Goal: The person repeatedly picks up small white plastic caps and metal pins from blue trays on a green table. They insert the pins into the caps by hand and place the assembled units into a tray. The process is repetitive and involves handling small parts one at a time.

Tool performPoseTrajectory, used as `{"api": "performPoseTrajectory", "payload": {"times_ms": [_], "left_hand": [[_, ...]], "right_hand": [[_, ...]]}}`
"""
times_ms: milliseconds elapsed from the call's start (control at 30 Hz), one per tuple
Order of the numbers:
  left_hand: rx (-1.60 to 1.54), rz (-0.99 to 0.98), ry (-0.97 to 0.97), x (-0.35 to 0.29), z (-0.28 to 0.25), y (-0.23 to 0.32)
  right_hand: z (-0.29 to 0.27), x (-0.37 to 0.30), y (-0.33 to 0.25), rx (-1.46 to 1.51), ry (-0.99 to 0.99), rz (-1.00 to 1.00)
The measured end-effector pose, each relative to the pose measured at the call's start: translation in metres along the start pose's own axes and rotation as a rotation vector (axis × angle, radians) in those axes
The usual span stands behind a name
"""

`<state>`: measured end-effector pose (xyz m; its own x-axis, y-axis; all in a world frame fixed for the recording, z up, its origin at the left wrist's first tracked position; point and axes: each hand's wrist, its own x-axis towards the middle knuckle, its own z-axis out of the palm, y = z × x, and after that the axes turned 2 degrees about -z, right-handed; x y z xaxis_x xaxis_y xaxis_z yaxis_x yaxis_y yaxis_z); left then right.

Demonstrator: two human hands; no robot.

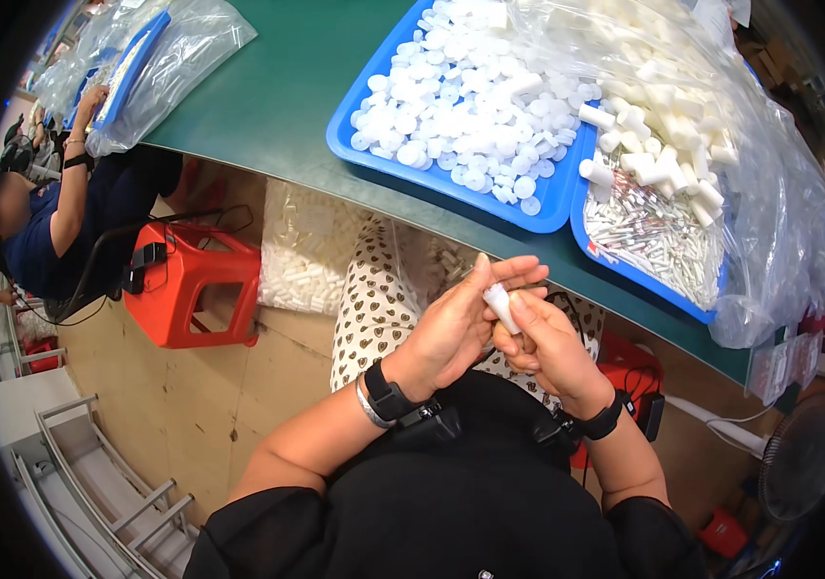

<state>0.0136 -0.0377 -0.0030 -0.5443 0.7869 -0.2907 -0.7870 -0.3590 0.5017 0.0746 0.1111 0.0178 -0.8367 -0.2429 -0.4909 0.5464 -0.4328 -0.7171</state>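
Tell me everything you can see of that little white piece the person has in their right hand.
The small white piece is a short, roughly cylindrical thing that looks like plastic. It is held tilted, its upper end leaning toward the person's left, above the lap and just short of the table edge. The right hand pinches it between thumb and fingers, covering part of it. The open left hand is close beside it; whether they touch is unclear. Finer details are too small to read.
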Motion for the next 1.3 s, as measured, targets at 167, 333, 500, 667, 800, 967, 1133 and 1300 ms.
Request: {"api": "performPoseTrajectory", "payload": {"times_ms": [167,333,500,667,800,967,1133,1300], "left_hand": [[0.112,0.135,0.086,-0.002,-0.003,-0.027],[0.041,0.186,0.217,-0.006,-0.005,-0.045],[-0.037,0.014,0.19,-0.005,-0.012,-0.026],[-0.043,-0.004,0.175,-0.004,-0.012,-0.022],[0.105,0.028,0.138,-0.004,-0.019,-0.039],[0.043,0.032,0.227,-0.006,-0.018,-0.047],[0.006,-0.097,0.226,0.0,-0.043,-0.032],[-0.146,-0.2,0.683,0.019,-0.087,-0.021]], "right_hand": [[-0.001,0.008,0.024,-0.537,0.087,-0.323],[0.013,0.011,0.038,-1.346,0.314,-0.564],[0.002,0.018,0.038,-0.987,0.24,-0.472],[-0.001,0.017,0.035,-0.64,0.163,-0.376],[-0.012,0.019,0.04,-0.56,0.097,-0.334],[-0.021,0.02,0.033,0.179,-0.046,0.11],[0.006,0.012,0.017,-0.595,0.12,-0.084],[0.0,-0.023,-0.035,-1.246,0.414,-0.591]]}}
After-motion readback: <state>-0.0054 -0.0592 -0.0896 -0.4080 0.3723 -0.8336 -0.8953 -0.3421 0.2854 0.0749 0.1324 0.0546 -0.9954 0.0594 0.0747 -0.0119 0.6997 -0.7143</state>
